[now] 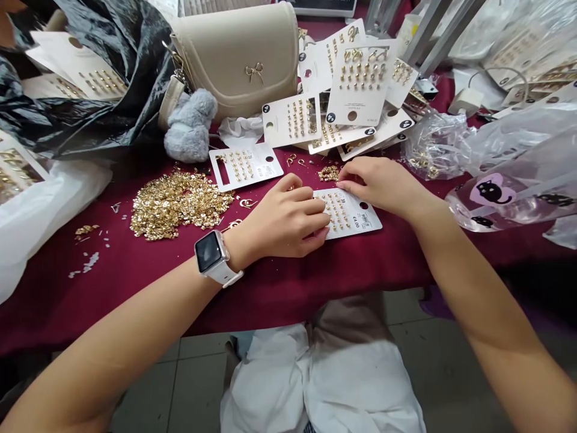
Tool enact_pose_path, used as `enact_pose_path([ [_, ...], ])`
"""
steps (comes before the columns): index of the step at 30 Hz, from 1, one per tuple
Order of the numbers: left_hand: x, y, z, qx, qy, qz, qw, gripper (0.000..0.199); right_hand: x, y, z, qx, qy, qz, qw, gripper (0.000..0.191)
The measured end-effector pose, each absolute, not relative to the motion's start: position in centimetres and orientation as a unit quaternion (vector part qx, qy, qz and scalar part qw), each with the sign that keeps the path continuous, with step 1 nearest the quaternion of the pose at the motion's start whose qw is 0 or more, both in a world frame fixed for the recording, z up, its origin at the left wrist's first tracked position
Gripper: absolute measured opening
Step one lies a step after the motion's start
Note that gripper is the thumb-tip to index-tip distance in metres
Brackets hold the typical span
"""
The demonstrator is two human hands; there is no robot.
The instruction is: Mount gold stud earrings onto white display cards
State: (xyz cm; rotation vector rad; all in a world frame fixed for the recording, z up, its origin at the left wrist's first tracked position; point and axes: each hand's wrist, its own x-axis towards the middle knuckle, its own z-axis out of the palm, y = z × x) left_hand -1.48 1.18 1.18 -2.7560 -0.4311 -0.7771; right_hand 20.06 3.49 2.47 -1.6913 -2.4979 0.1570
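Observation:
My left hand (291,219), with a watch (210,252) on its wrist, curls over the left end of a white earring card (367,219) and hides that end. Rows of small gold studs cover the card, which lies flat on the table. At its top edge, my right hand (376,183) has thumb and fingers pinched together; anything between them is too small to make out. Just beyond those fingertips is a little heap of gold pieces (329,173). A second earring card (246,166) lies behind my left hand, and a large pile of gold earring backs (178,201) is to its left.
A beige handbag (234,60) with a grey plush charm (192,126) stands at the back. Stacked earring cards (358,84) lean beside it. Black plastic (148,78) fills the left; clear bags (518,168) crowd the right. Clear plastic bits (90,263) lie left on the red cloth (288,288).

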Motion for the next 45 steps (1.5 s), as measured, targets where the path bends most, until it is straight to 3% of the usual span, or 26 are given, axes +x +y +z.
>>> enact_pose_path([
  [7,-1.6,1.3,1.3,-0.961,-0.148,-0.209,0.103,0.032,19.8,3.5,1.7,-0.554,-0.829,0.013,0.070,0.019],
  [15,-1.2,0.9,1.0,-0.961,-0.194,-0.180,0.075,0.029,19.4,1.3,2.9,-0.479,-0.841,0.035,0.249,0.015],
  [22,-1.0,0.7,0.5,-0.956,-0.224,-0.191,0.019,0.026,18.7,-2.8,0.3,-0.404,-0.853,0.012,0.330,0.010],
  [36,-1.6,1.3,1.4,-0.951,-0.205,-0.179,-0.144,0.017,18.5,-2.7,-0.7,-0.400,-0.850,0.058,0.338,0.005],
  [45,-1.9,1.6,1.5,-0.945,-0.206,-0.174,-0.184,0.016,18.4,-2.5,-1.0,-0.375,-0.857,0.068,0.347,0.005],
])
